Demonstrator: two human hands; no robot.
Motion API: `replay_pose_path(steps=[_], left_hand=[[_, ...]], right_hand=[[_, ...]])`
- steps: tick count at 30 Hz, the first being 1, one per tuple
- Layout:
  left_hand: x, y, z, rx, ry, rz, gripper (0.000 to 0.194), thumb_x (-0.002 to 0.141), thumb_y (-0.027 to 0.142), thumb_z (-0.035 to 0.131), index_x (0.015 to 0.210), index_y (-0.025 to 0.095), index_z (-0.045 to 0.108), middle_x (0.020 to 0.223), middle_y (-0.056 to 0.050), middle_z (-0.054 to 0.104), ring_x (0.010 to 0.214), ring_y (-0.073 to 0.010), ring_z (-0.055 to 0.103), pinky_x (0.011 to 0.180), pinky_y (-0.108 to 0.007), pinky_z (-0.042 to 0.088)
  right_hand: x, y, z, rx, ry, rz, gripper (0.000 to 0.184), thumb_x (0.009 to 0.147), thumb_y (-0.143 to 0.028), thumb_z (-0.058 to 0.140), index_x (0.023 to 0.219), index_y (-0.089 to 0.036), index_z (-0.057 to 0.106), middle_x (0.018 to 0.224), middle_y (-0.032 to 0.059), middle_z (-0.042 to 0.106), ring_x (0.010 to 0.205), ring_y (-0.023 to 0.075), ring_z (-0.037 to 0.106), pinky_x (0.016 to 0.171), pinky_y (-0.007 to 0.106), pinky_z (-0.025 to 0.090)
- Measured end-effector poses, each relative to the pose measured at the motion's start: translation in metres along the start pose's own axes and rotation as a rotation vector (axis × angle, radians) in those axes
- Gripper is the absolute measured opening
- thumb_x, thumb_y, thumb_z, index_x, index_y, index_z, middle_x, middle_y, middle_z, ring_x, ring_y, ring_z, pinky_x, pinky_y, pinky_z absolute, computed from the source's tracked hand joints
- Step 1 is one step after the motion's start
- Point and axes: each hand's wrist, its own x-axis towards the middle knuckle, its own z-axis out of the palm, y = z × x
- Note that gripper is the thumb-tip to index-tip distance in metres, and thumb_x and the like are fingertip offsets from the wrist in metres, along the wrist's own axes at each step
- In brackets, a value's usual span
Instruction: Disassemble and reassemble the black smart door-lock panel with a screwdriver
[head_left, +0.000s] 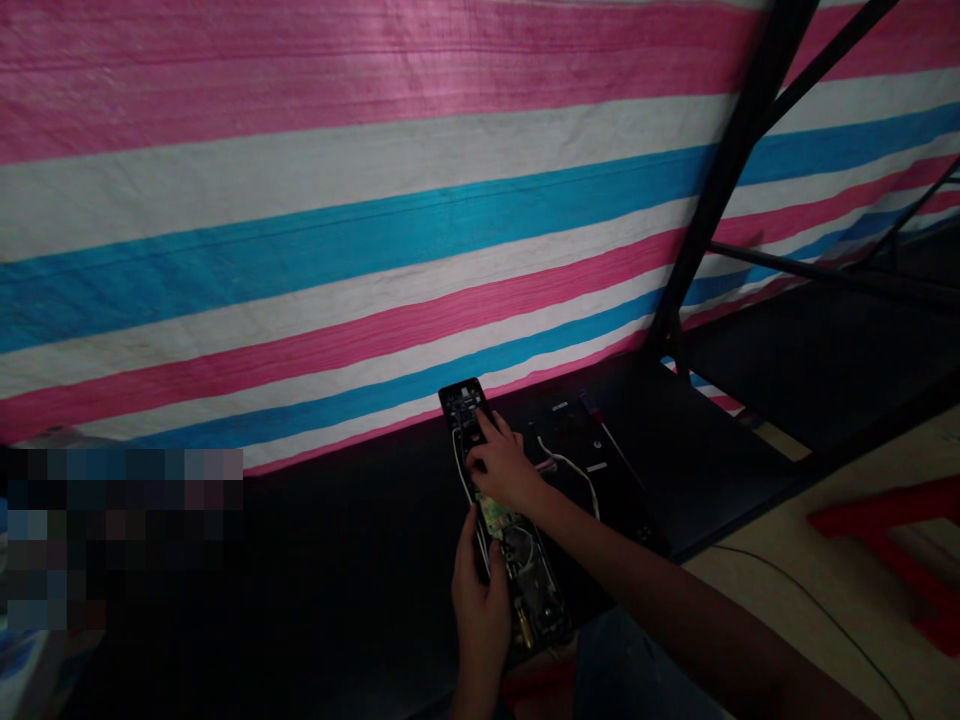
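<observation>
A long, narrow black electronic housing (540, 590) lies open on the dark table, its circuit boards and loose white wires exposed. My left hand (480, 595) grips its left side near the lower half, fingers along the edge and thumb over the green circuit board (495, 515). Over the upper half, my right hand (504, 465) has its fingers bent down inside the housing, the index finger reaching toward the top board (466, 400). Whatever small part lies under those fingertips is hidden. A brass-coloured piece (523, 628) shows at the housing's lower end.
Right of the housing lies a flat black panel (555, 408) with a white cable (581, 468). Beside it rests a thin screwdriver (592, 408) with a purplish handle. A striped tarpaulin (375, 240) hangs behind the table (337, 560). Black metal posts (720, 190) and a red stool (885, 520) stand right.
</observation>
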Motion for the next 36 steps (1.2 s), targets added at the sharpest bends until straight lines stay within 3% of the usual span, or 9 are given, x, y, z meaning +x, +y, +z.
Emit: replay_pose_path(steps=[8, 16, 24, 28, 32, 36], left_hand=[[0.0003, 0.0007, 0.0003, 0.007, 0.004, -0.013, 0.050, 0.095, 0.038, 0.052, 0.143, 0.023, 0.049, 0.145, -0.012, 0.055, 0.134, -0.0290, 0.052, 0.111, -0.046, 0.042], [0.0002, 0.0045, 0.0004, 0.016, 0.005, -0.004, 0.049, 0.096, 0.036, 0.050, 0.142, 0.020, 0.049, 0.146, -0.013, 0.054, 0.136, -0.0283, 0.050, 0.113, -0.045, 0.039], [0.0006, 0.0060, -0.0001, 0.011, 0.013, -0.003, 0.049, 0.095, 0.036, 0.052, 0.142, 0.022, 0.050, 0.145, -0.012, 0.056, 0.135, -0.0292, 0.051, 0.112, -0.046, 0.041], [0.0005, 0.0042, -0.0001, 0.016, 0.012, -0.008, 0.049, 0.095, 0.037, 0.051, 0.142, 0.021, 0.049, 0.146, -0.013, 0.055, 0.136, -0.0288, 0.050, 0.113, -0.046, 0.039], [-0.0002, 0.0044, 0.0004, 0.022, 0.004, 0.003, 0.048, 0.096, 0.037, 0.049, 0.142, 0.022, 0.048, 0.147, -0.012, 0.054, 0.136, -0.0280, 0.049, 0.114, -0.046, 0.038], [-0.0018, 0.0049, 0.0011, 0.012, -0.005, 0.023, 0.047, 0.097, 0.034, 0.048, 0.143, 0.021, 0.048, 0.146, -0.012, 0.054, 0.135, -0.0275, 0.050, 0.114, -0.046, 0.038]], right_hand=[[0.0009, 0.0069, 0.0021, 0.080, -0.007, 0.040, 0.017, 0.079, -0.017, 0.065, 0.086, -0.027, 0.078, 0.165, -0.0024, 0.020, 0.148, 0.0396, 0.018, 0.106, 0.059, 0.029], [-0.0039, 0.0045, 0.0042, 0.069, 0.046, 0.042, 0.015, 0.080, -0.018, 0.064, 0.087, -0.025, 0.074, 0.165, 0.0008, 0.021, 0.148, 0.0380, 0.019, 0.105, 0.057, 0.030], [-0.0046, 0.0002, -0.0022, 0.059, 0.002, 0.029, 0.034, 0.076, -0.014, 0.064, 0.107, -0.029, 0.065, 0.165, 0.0029, 0.019, 0.147, 0.0361, 0.020, 0.107, 0.058, 0.028], [-0.0047, 0.0004, -0.0015, 0.081, 0.016, 0.019, 0.031, 0.075, -0.017, 0.067, 0.104, -0.027, 0.065, 0.164, 0.0042, 0.021, 0.146, 0.0367, 0.023, 0.107, 0.058, 0.030], [-0.0043, 0.0010, 0.0002, 0.125, 0.066, -0.026, 0.021, 0.078, -0.012, 0.063, 0.094, -0.025, 0.064, 0.162, 0.0042, 0.026, 0.140, 0.0309, 0.034, 0.109, 0.049, 0.033], [-0.0038, 0.0019, 0.0006, 0.137, 0.087, -0.043, 0.023, 0.076, -0.007, 0.063, 0.093, -0.023, 0.061, 0.160, 0.0071, 0.030, 0.139, 0.0295, 0.036, 0.109, 0.046, 0.035]])
